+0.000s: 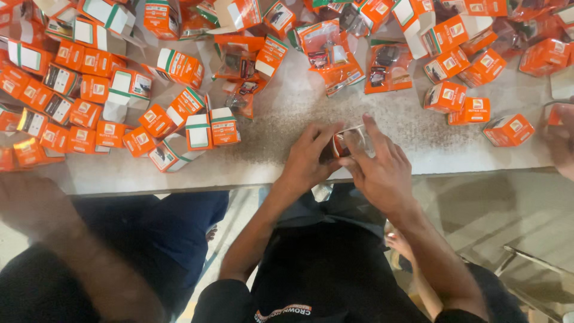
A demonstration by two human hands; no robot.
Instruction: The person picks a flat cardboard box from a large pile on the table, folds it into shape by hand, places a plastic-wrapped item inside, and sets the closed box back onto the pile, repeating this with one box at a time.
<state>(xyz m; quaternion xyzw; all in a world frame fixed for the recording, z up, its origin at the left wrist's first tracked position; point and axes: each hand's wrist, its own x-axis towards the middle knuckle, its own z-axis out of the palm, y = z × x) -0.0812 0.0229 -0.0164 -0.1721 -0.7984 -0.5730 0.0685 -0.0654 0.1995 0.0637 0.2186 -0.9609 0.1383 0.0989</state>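
- Both hands meet at the table edge, centre of the frame: the left hand (308, 158) and right hand (379, 170) close together on a small clear packet (353, 142) with something orange inside.
- That packet looks light, thin and crinkly, likely slippery (pinching its edges seems the surest hold).
- Forearms angle inward from the lower frame, wrists bent over the speckled table (287, 113).
- Small orange boxes (89, 90) crowd the upper left; more filled packets (335, 54) lie along the top.
- Another person's hand (562, 140) shows at the right edge.
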